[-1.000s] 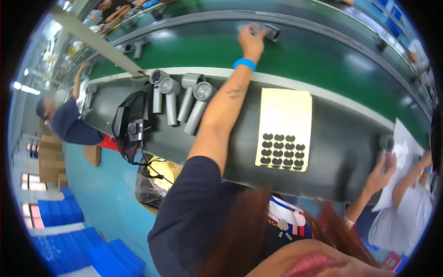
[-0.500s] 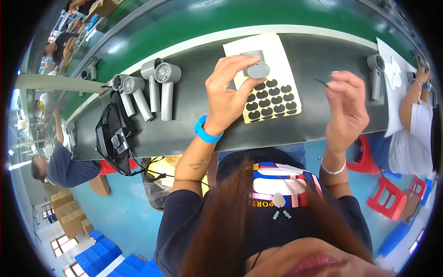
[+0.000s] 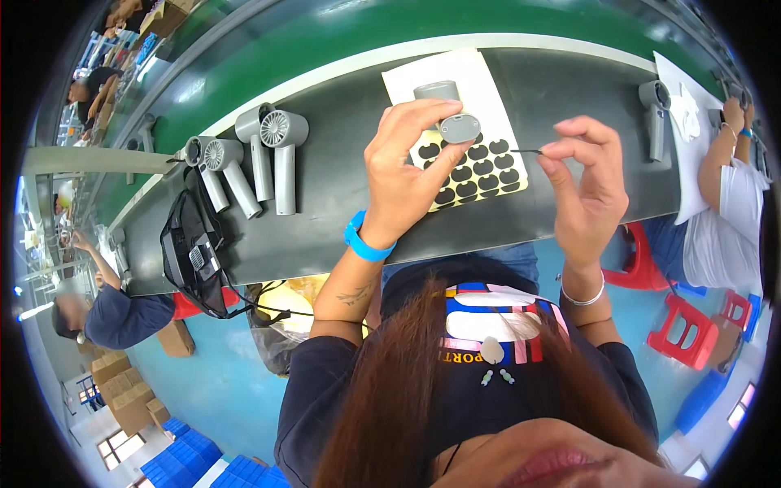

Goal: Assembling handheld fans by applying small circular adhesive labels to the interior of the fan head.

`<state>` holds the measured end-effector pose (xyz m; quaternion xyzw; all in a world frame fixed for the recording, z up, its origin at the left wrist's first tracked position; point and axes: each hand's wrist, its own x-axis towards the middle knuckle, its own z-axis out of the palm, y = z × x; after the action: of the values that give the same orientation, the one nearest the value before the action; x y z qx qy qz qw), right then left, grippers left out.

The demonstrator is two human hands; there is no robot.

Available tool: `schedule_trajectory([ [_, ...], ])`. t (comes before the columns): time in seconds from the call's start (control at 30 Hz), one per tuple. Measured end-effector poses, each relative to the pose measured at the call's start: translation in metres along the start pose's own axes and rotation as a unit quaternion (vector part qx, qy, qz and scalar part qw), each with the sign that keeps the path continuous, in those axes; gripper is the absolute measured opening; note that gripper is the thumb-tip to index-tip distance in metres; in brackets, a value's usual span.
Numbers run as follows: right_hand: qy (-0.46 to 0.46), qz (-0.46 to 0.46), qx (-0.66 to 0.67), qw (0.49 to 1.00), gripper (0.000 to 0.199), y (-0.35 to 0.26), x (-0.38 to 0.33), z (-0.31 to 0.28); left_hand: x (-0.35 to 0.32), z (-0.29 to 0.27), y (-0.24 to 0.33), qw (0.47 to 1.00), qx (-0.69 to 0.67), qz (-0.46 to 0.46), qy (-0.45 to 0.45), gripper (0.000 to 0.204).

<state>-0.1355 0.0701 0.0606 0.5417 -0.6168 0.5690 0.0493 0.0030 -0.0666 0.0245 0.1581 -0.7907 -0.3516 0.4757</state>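
Over the bench (image 3: pixel 342 163), your left hand (image 3: pixel 404 167) grasps the grey handheld fan (image 3: pixel 460 128) near its handle end, likely light, rigid, best gripped there; your right hand (image 3: pixel 592 183) pinches a thin black sticker (image 3: pixel 527 151), probably pliable, safest by its edge

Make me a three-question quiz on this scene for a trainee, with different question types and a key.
1. Multiple choice: What does the left hand hold?
A) a red stool
B) a gray device
C) a sheet of black labels

2. True or false: The right hand pinches a thin dark piece at its fingertips.

3. Count: How many gray handheld fans lie grouped on the dark worktop near the black bag?

Key: 1. B; 2. true; 3. four.
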Motion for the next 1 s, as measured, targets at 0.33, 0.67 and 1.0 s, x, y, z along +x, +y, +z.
schedule_trajectory([
  [0.33, -0.027, 0.116, 0.185, 0.975, 0.021, -0.001, 0.007, 0.016, 0.000, -0.010, 0.001, 0.997, 0.078, 0.019, 0.017, 0.040],
  [0.67, -0.075, 0.192, 0.217, 0.954, 0.025, -0.005, 0.013, 0.019, -0.005, -0.004, 0.008, 0.981, -0.157, -0.112, -0.034, 0.045],
  [1.0, -0.091, 0.245, 0.307, 0.915, 0.029, 0.002, 0.015, 0.023, 0.000, -0.006, 0.012, 0.917, -0.331, -0.205, -0.091, 0.042],
])
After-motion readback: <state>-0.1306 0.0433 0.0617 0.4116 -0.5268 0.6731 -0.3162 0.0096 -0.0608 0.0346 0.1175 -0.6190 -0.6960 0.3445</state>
